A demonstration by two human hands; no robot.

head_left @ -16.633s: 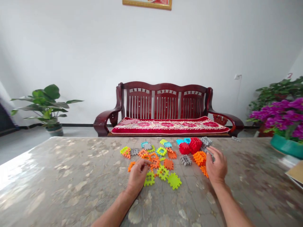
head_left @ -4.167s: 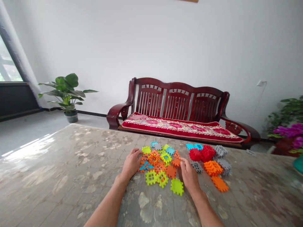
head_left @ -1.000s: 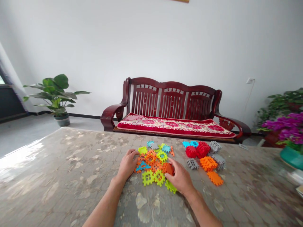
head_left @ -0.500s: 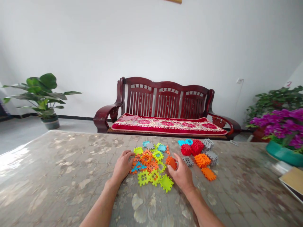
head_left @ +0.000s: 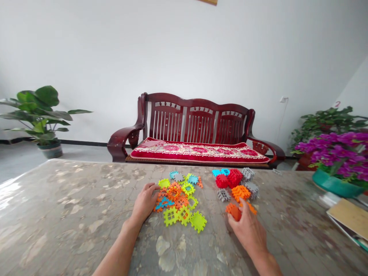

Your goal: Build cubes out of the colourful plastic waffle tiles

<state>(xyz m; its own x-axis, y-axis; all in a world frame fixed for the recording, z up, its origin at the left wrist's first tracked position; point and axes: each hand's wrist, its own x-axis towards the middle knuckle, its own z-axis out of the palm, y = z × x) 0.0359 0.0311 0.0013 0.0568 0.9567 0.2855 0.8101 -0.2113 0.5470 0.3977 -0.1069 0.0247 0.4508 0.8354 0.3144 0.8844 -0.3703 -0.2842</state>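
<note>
One red-orange notched plastic tile (head_left: 234, 211) is pinched in the right hand (head_left: 249, 227), nearer than the bright-orange tile stack (head_left: 240, 193); the left hand (head_left: 145, 200) curls loosely at the multicoloured tile pile's (head_left: 180, 200) left edge, its hold unclear.

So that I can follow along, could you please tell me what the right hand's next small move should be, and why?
Probably to set the red-orange piece down by the orange stack and release it: the right hand has it between thumb and fingers, close to that stack and a similar flat orange piece.
</note>
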